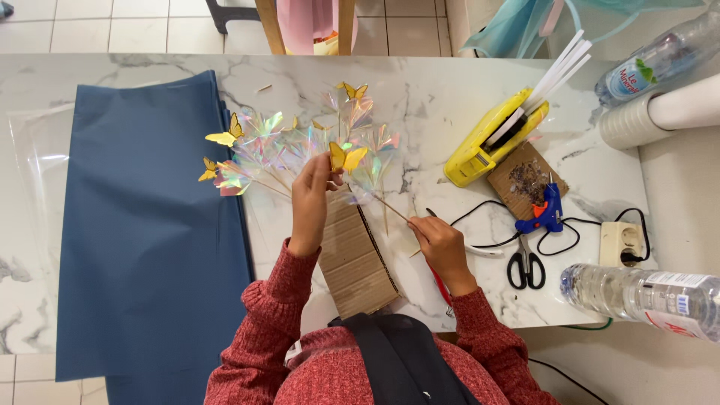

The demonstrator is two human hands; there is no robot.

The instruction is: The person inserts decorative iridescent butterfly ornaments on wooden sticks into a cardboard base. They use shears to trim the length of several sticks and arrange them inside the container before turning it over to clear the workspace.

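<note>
Holding: the left hand (310, 201) is clamped on a yellow butterfly (346, 157) above the cardboard (358, 259).
Right hand (437, 241): pinched shut on a thin skewer (390, 208) that slants up toward the butterfly.
Hands: apart, the cardboard between them.
Picks (277, 154): iridescent fans with more butterflies, lying on the marble table (427, 97) just beyond the left hand.
Left of table: blue paper (146, 225).
Right of table: yellow dispenser (491, 139), blue glue gun (546, 214), scissors (525, 266), two bottles.
</note>
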